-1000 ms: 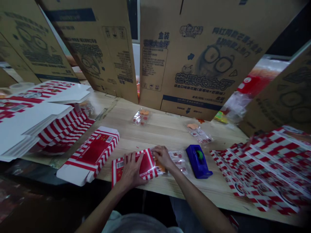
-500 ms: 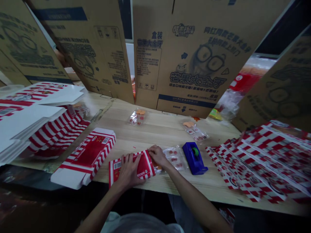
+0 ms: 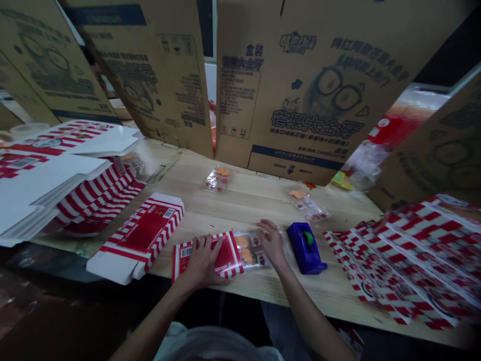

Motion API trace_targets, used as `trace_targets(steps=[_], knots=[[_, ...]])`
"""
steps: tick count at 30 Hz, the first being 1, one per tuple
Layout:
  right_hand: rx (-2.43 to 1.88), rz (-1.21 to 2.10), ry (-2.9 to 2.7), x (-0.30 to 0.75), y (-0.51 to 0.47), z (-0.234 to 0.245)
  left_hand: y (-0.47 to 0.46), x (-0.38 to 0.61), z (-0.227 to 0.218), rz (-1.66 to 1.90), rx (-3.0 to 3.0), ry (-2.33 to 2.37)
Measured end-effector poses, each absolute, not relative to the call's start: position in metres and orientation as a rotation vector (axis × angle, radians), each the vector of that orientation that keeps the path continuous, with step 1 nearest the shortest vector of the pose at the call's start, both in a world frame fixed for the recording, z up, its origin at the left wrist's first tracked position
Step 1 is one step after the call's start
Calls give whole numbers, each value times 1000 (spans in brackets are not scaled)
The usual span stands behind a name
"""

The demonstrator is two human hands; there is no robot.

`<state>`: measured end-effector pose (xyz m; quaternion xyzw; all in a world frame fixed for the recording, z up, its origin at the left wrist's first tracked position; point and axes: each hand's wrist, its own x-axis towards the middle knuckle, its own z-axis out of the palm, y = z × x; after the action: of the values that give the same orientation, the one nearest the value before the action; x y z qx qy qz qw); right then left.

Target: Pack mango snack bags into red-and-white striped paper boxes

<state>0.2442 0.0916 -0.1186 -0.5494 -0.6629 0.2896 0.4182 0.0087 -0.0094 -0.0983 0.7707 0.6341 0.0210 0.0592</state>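
Observation:
A red-and-white striped box (image 3: 230, 250) lies flat near the table's front edge. My left hand (image 3: 205, 260) lies across it, fingers on top and thumb along the lower edge, holding it. Out of the box's right end sticks a clear plastic packet (image 3: 259, 255) with orange pieces and small red-brown sweets in pockets. Over the packet's far right part is my right hand (image 3: 272, 244), fingers loosely apart; its thumb is hidden. Just right of that hand stands a blue tape dispenser (image 3: 306, 250) with a green core.
A second striped box (image 3: 141, 230) lies to the left, beside a stack of flat white-backed cartons (image 3: 75, 173). Two small packets (image 3: 219, 179) (image 3: 308, 204) lie further back. Striped boxes (image 3: 409, 255) are piled at right. Tall brown cardboard sheets (image 3: 240, 120) stand behind.
My right hand has moved right from the box's end and its fingers have come apart. More of the packet shows between box and hand. My left hand stays on the box.

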Motion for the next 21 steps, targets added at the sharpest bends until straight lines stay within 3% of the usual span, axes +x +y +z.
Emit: trace_targets(steps=[3,7,15,18,21], knots=[[-1612,565,-1658,286,82,-114,-8,3,-95,16,2329,1854],[-1686,868,-1656,296,63,-115,-3,-3,-93,-36,2326,1782],[-1065,1547,-1578,199,21,-117,-6,-2,-91,12,2302,1809],[-1058,1453,-1723,187,20,-94,-8,-2,-88,4,2276,1844],[-1139,1077,-1738,193,13,-48,-9,1,-90,30,2247,1865]])
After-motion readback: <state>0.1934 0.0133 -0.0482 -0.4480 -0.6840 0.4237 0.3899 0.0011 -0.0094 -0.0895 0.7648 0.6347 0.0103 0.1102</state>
